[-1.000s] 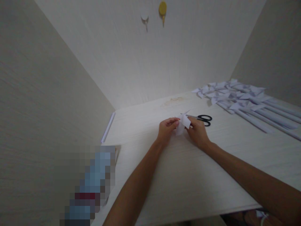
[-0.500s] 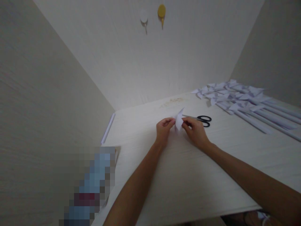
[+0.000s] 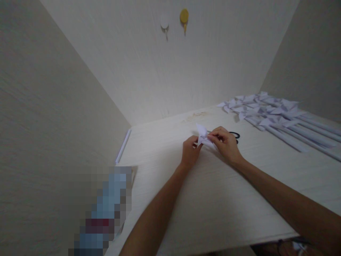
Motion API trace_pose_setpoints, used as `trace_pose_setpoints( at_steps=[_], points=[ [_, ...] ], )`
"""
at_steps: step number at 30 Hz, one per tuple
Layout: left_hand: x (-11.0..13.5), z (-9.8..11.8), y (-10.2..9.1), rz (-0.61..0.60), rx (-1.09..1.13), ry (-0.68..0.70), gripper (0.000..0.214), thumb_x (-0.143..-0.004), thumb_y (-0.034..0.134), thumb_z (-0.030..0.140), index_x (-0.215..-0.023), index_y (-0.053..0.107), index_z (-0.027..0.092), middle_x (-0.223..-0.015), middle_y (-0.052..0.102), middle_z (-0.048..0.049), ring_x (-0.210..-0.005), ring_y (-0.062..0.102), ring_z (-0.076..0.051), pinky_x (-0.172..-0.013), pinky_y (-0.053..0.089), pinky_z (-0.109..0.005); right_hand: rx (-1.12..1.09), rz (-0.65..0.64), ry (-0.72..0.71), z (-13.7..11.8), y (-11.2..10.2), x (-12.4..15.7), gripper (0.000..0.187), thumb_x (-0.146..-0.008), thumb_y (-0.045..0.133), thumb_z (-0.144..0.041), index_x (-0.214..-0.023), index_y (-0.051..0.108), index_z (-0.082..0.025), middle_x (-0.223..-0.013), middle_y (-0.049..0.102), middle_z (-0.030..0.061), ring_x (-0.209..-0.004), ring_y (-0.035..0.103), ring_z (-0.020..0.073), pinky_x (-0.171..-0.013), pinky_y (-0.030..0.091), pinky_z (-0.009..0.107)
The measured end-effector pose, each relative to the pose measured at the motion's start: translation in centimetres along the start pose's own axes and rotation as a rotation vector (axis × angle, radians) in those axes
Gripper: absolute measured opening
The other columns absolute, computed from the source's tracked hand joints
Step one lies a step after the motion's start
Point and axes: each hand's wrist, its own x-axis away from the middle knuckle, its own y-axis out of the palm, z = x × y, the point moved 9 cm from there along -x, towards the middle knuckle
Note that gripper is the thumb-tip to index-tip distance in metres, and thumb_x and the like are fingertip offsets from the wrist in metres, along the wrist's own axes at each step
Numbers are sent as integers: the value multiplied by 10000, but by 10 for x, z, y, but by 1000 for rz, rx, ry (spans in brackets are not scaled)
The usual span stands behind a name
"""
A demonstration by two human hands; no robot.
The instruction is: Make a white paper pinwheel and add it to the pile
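Between my two hands is a white paper pinwheel (image 3: 203, 136), its folded blades facing up toward me, held just above the table. My left hand (image 3: 191, 150) pinches it from the left and below, partly hidden behind the paper. The fingers of my right hand (image 3: 224, 143) are closed at its right side, near the centre. Black-handled scissors (image 3: 235, 134) lie on the table behind my right hand, which covers most of them.
Several finished paper pinwheels (image 3: 277, 110) on rolled paper sticks are piled at the right of the white table (image 3: 213, 199). One paper roll (image 3: 123, 145) lies along the left edge. A blurred-out object (image 3: 106, 206) stands at lower left. Two hooks (image 3: 184, 17) hang on the back wall.
The pinwheel has turned from edge-on to face me. My left hand has shifted slightly right beneath it, and my right hand has moved over its front and now covers more of the scissors.
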Motion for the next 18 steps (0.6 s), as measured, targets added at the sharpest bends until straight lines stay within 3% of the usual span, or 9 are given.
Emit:
trace_pose_setpoints(
  at_steps=[6, 18],
  points=[
    [0, 3, 5, -44, -58, 83, 107, -677, 544, 178, -580, 590, 178, -607, 532, -8, -604, 454, -127, -551, 339, -227, 39, -16, -4, 0, 0, 1, 107, -715, 559, -228, -621, 569, -178, -620, 489, -8, -569, 429, 114, -501, 317, 245],
    [1, 6, 6, -73, -44, 91, 123, -669, 534, 146, -563, 590, 171, -603, 536, -2, -601, 461, -121, -561, 344, -226, 41, -63, 29, 0, 7, 2, 111, -703, 570, -206, -600, 576, -163, -601, 493, -9, -554, 430, 106, -499, 315, 238]
  ],
)
